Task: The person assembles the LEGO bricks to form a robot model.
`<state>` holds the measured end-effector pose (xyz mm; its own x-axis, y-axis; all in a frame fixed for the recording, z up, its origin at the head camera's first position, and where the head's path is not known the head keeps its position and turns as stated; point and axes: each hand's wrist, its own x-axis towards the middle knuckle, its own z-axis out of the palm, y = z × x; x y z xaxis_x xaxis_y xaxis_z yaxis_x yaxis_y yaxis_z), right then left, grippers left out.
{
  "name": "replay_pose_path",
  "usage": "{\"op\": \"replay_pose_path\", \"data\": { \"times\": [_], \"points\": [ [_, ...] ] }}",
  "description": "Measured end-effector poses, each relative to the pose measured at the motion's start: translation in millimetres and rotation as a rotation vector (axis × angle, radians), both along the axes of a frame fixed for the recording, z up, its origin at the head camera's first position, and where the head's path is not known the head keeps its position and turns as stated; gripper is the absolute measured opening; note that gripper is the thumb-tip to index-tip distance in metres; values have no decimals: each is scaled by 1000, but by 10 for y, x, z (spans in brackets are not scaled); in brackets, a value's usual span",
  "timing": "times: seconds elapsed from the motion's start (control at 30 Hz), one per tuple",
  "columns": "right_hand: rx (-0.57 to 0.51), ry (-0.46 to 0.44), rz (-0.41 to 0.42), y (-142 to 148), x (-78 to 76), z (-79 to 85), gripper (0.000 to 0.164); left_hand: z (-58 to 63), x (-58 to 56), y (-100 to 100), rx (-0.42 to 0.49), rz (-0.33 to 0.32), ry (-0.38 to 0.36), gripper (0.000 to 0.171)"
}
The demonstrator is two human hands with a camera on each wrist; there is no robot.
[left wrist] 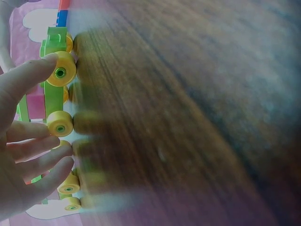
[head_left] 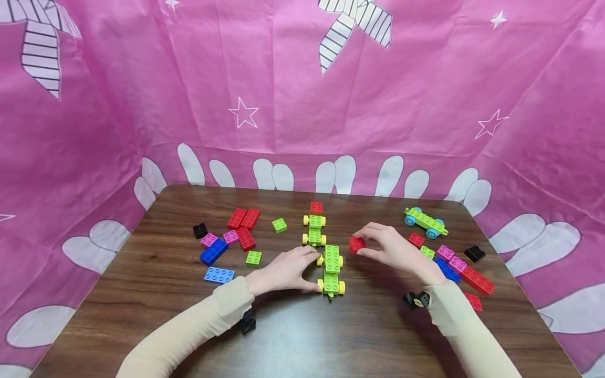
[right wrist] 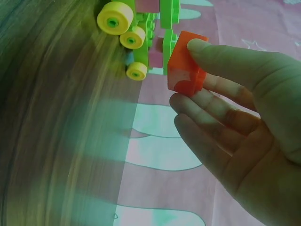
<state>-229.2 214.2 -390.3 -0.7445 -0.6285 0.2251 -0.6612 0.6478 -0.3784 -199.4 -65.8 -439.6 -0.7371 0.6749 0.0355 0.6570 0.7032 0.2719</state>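
My left hand (head_left: 290, 268) lies along the left side of the near toy car (head_left: 332, 266), which has a lime-green base, yellow wheels and green bricks on top. Its thumb touches one yellow wheel (left wrist: 66, 70), and its outstretched fingers are at the other wheel (left wrist: 60, 124) on that side. Pink bricks (left wrist: 35, 106) show between the car's green parts. To the right of the car, my right hand (head_left: 389, 251) pinches a red brick (right wrist: 186, 63) between thumb and fingers, held apart from the car. A second yellow-wheeled car (head_left: 314, 229) stands just behind the first.
At the left lie red bricks (head_left: 246, 238), a dark blue brick (head_left: 214, 251), a light blue brick (head_left: 219, 274), green bricks (head_left: 253, 258) and a black brick (head_left: 200, 230). A blue-wheeled car base (head_left: 425, 222) stands back right, near pink bricks (head_left: 457, 264), a long red brick (head_left: 477, 280) and a black piece (head_left: 475, 253).
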Motion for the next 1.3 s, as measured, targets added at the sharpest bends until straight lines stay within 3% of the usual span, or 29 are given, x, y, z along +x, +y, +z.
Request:
{"op": "replay_pose_path", "data": {
  "times": [0.63,1.1,1.3],
  "points": [
    [59,-82,-1,-266,4,36,31,-8,-7,-7,6,-4,-5,76],
    [36,-58,75,-392,-14,13,30,9,-1,-7,8,-5,-11,76],
    [49,-67,70,-422,-12,7,29,2,-10,-6,12,-10,-4,76]
  ]
}}
